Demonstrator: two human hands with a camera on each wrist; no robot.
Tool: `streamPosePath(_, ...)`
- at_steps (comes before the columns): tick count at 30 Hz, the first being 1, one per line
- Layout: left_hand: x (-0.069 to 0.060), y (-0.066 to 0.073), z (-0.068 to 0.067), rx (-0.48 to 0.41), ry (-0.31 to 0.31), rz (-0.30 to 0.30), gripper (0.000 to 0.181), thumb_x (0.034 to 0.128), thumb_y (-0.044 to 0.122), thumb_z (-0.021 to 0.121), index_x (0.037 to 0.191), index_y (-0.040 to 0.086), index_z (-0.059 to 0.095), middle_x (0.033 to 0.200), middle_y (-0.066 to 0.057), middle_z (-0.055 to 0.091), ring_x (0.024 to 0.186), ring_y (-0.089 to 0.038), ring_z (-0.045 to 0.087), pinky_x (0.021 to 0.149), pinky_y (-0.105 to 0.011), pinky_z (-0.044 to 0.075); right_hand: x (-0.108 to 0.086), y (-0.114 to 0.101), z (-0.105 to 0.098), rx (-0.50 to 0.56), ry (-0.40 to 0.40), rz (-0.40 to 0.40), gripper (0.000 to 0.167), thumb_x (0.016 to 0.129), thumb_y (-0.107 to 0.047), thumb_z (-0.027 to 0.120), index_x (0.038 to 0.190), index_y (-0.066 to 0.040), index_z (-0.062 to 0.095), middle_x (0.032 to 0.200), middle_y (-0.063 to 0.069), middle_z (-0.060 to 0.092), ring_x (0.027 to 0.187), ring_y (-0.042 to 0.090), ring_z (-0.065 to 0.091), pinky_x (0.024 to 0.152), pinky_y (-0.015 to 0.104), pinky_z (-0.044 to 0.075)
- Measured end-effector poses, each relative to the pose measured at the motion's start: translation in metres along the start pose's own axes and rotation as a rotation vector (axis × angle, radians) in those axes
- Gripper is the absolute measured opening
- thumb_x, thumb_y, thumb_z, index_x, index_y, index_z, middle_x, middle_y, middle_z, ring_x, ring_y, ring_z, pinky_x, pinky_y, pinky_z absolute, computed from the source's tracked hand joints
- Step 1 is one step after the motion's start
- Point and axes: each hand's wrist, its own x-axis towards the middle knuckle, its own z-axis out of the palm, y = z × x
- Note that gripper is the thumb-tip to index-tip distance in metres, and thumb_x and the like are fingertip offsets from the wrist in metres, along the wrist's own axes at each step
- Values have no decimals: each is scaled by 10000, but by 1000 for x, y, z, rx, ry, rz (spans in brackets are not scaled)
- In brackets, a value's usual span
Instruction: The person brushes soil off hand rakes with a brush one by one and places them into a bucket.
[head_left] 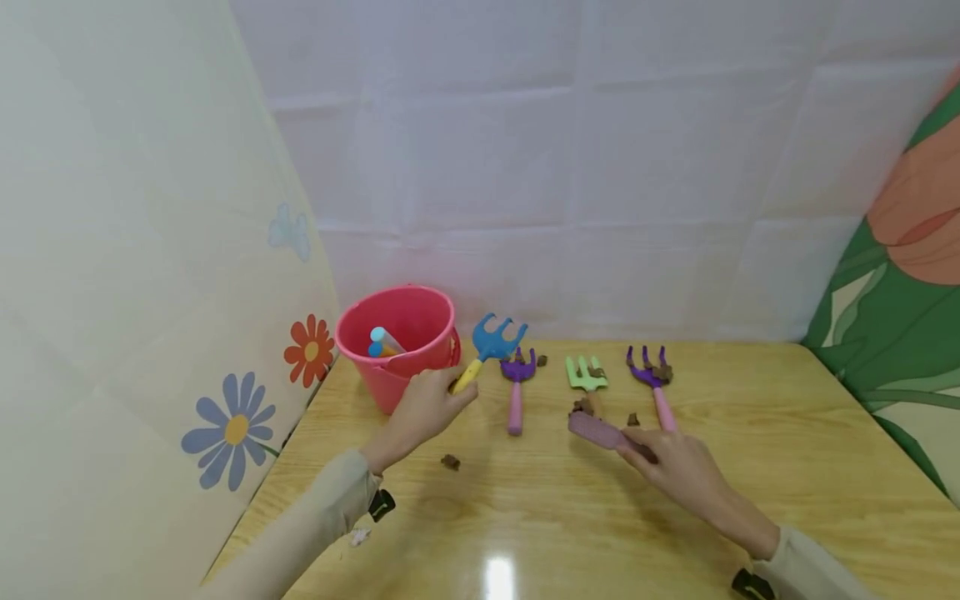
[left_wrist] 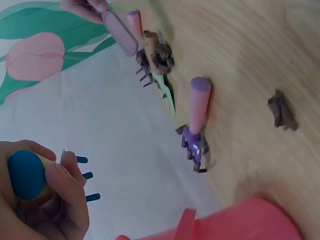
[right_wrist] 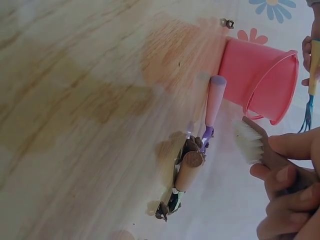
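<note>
My left hand (head_left: 427,410) grips the yellow handle of a small blue hand rake (head_left: 495,340), tines up, just right of a pink bucket (head_left: 378,387). In my right hand (head_left: 686,477) is a mauve brush (head_left: 596,431); the right wrist view shows its white bristles (right_wrist: 249,142). The brush is held above the table, in front of a green fork (head_left: 587,375) with brown clumps on it. A purple rake with a pink handle (head_left: 515,408) lies to the left of that fork, and another purple rake (head_left: 661,400) lies to its right, both with brown bits on their tines.
Inside the bucket stand tools with light blue (head_left: 386,339) and blue ends. Brown crumbs (head_left: 450,462) are scattered over the wooden table (head_left: 465,533), and a whitish scrap (head_left: 360,537) lies near the left forearm. White cloth (head_left: 525,167) hangs behind, with flower-printed cloth at both sides.
</note>
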Motion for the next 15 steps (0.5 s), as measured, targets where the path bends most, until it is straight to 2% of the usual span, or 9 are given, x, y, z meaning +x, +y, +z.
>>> streamPosePath(3,3,2,-9,25,20,-14,156,939,213,635,824,108,627,601,10,488,463,-110,439,445,-214,343,-1,0,0,-14,-2,-6,262,877,-215,753,1059,-26,748,655,-98,595,449,-51,332,392,184,317)
streamPosePath(8,5,5,-23,57,53,-28,147,934,219,641,871,90,674,666,-3,512,528,-130,480,476,-239,394,1,1,-2,4,-15,35,296,889,-226,745,1096,-16,737,612,-127,531,431,-25,322,379,186,307)
streamPosePath(11,7,5,-31,67,54,-34,151,942,211,630,863,90,670,636,0,518,510,-135,482,476,-242,389,2,2,-3,8,-27,52,305,895,-232,739,1110,-15,733,607,-142,506,434,-17,328,384,191,312)
streamPosePath(15,7,4,-40,63,60,-39,164,936,194,623,971,60,712,629,3,532,477,-137,466,465,-238,359,2,3,-3,0,-30,40,299,888,-223,745,1104,-16,735,607,-147,505,434,-21,325,384,190,312)
